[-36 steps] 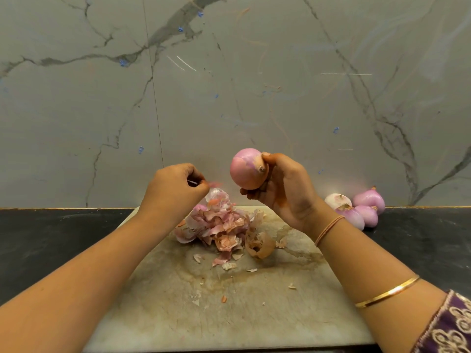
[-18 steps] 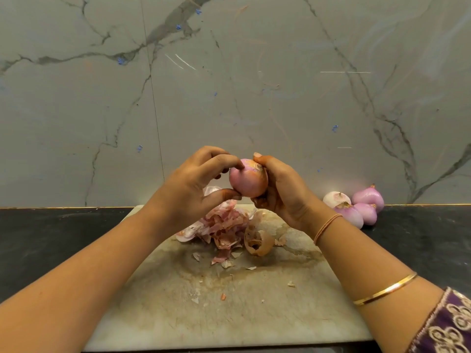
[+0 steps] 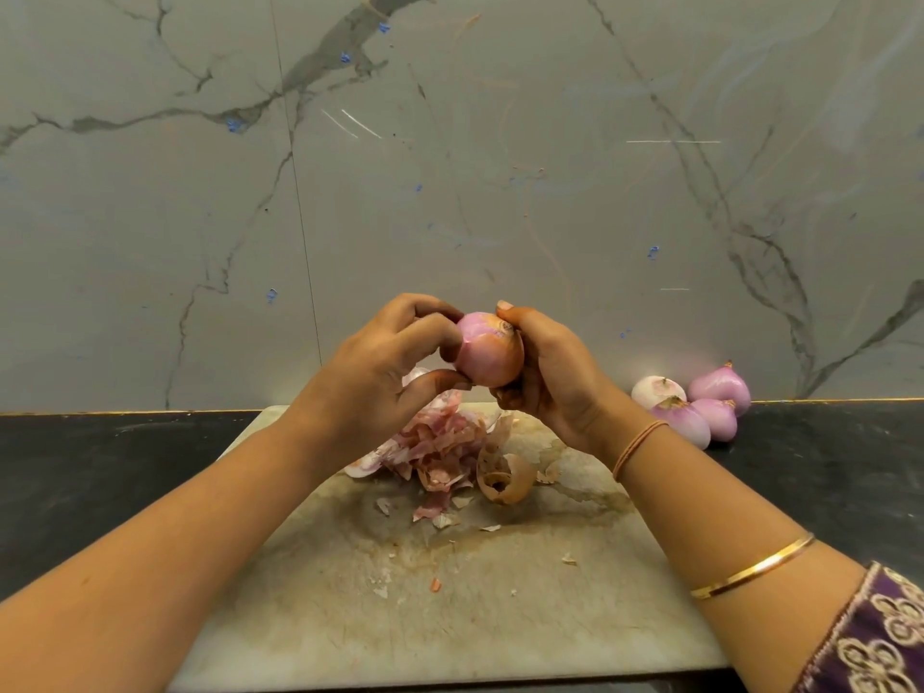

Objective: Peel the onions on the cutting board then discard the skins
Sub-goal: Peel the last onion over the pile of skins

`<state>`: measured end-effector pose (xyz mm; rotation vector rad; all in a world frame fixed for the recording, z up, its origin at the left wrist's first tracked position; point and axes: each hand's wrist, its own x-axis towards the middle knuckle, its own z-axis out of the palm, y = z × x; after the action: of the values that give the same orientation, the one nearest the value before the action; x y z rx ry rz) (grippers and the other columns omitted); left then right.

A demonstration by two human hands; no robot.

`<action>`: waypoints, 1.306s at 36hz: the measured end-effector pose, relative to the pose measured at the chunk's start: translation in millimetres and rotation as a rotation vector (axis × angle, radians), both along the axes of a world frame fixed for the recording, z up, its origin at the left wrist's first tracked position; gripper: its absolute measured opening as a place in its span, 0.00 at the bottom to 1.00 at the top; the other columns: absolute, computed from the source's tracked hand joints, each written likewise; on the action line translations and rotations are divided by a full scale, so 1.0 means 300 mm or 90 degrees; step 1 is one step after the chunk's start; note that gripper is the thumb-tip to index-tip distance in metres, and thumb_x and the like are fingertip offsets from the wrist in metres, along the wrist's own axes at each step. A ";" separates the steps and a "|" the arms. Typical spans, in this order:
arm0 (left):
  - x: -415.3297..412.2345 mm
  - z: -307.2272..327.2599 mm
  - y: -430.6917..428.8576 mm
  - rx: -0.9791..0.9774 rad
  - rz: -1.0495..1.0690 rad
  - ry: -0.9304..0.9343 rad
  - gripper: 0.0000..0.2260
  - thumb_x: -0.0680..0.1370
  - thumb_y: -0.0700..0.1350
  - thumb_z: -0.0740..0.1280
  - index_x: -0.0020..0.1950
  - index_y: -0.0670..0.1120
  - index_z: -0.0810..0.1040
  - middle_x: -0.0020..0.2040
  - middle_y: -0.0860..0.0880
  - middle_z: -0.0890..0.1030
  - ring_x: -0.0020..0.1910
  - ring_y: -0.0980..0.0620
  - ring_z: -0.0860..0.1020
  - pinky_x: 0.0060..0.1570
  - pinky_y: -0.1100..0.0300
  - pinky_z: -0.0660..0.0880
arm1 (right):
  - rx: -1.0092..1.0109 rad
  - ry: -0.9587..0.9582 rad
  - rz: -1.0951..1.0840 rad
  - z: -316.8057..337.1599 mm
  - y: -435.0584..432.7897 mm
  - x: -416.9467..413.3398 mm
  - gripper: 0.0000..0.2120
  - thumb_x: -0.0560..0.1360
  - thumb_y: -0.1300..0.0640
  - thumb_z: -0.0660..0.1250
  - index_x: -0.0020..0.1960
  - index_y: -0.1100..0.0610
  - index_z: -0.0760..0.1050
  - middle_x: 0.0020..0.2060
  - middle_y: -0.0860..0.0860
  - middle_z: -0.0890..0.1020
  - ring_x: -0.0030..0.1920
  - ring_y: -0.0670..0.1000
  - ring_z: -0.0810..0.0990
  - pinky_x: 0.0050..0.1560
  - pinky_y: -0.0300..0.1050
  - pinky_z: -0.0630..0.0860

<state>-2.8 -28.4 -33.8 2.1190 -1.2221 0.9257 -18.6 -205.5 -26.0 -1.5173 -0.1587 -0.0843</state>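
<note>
The onion [image 3: 492,355] is held in the air above the far edge of the cutting board [image 3: 450,617], over the heap of skins [image 3: 440,447]. The right hand [image 3: 555,382] grips it from the right, thumb by its brown end, which tilts upward. The left hand [image 3: 375,377] is just to its left, its thumb and fingertips pinching at the skin, so any pull probably runs leftward. More onions [image 3: 700,407] lie on the counter [image 3: 100,467] off the board's far right corner.

Grey veined marble wall [image 3: 500,142] behind; black countertop [image 3: 100,472] below
</note>
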 end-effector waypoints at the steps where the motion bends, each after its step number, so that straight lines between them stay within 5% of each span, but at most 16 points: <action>1: -0.004 0.001 -0.001 -0.020 -0.017 0.024 0.14 0.74 0.51 0.68 0.56 0.51 0.70 0.57 0.47 0.75 0.50 0.49 0.76 0.49 0.50 0.79 | -0.007 -0.003 -0.005 -0.001 -0.001 0.000 0.17 0.81 0.46 0.56 0.55 0.58 0.74 0.45 0.60 0.74 0.34 0.50 0.69 0.27 0.35 0.68; 5: -0.007 0.001 -0.001 -0.017 -0.014 0.046 0.19 0.73 0.47 0.70 0.60 0.54 0.68 0.57 0.50 0.73 0.52 0.49 0.76 0.51 0.50 0.78 | -0.022 -0.001 -0.011 -0.005 -0.003 0.002 0.19 0.81 0.46 0.56 0.59 0.61 0.73 0.46 0.59 0.74 0.34 0.50 0.69 0.27 0.35 0.68; 12: -0.006 -0.001 -0.006 -0.005 0.048 0.000 0.08 0.75 0.43 0.69 0.53 0.45 0.76 0.58 0.47 0.73 0.51 0.50 0.76 0.50 0.54 0.79 | 0.036 -0.006 0.026 0.004 -0.002 -0.007 0.14 0.82 0.47 0.56 0.53 0.56 0.74 0.46 0.58 0.75 0.36 0.51 0.71 0.30 0.37 0.69; 19: -0.025 0.004 -0.016 -0.177 0.052 0.197 0.14 0.76 0.42 0.68 0.57 0.50 0.66 0.47 0.54 0.77 0.46 0.58 0.77 0.46 0.71 0.74 | -0.006 -0.078 -0.018 0.001 -0.006 -0.003 0.10 0.82 0.53 0.54 0.50 0.54 0.72 0.48 0.58 0.75 0.38 0.54 0.76 0.35 0.41 0.73; 29: -0.023 0.000 -0.027 -0.229 0.019 0.254 0.15 0.78 0.38 0.65 0.58 0.49 0.63 0.38 0.49 0.77 0.34 0.57 0.72 0.36 0.65 0.71 | -0.106 -0.116 -0.004 -0.008 0.013 0.006 0.07 0.82 0.54 0.54 0.50 0.50 0.70 0.55 0.57 0.75 0.52 0.58 0.77 0.42 0.43 0.77; 39: 0.017 -0.007 -0.002 -0.192 0.122 0.269 0.12 0.78 0.40 0.65 0.55 0.52 0.65 0.38 0.48 0.76 0.31 0.58 0.72 0.31 0.67 0.69 | 0.080 -0.043 0.015 0.007 -0.002 -0.009 0.12 0.82 0.52 0.54 0.52 0.57 0.73 0.43 0.57 0.75 0.33 0.53 0.75 0.33 0.42 0.71; 47: 0.035 -0.016 0.013 -0.052 0.264 0.242 0.05 0.79 0.42 0.64 0.51 0.51 0.76 0.40 0.58 0.75 0.38 0.59 0.74 0.36 0.66 0.69 | 0.198 0.013 0.039 0.022 -0.010 -0.011 0.16 0.81 0.50 0.55 0.57 0.61 0.73 0.47 0.65 0.76 0.32 0.53 0.74 0.32 0.41 0.72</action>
<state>7.6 -24.4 -38.4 2.3860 -0.5608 0.6727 -21.8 -208.5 -19.4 -1.2021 -0.1676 -0.0412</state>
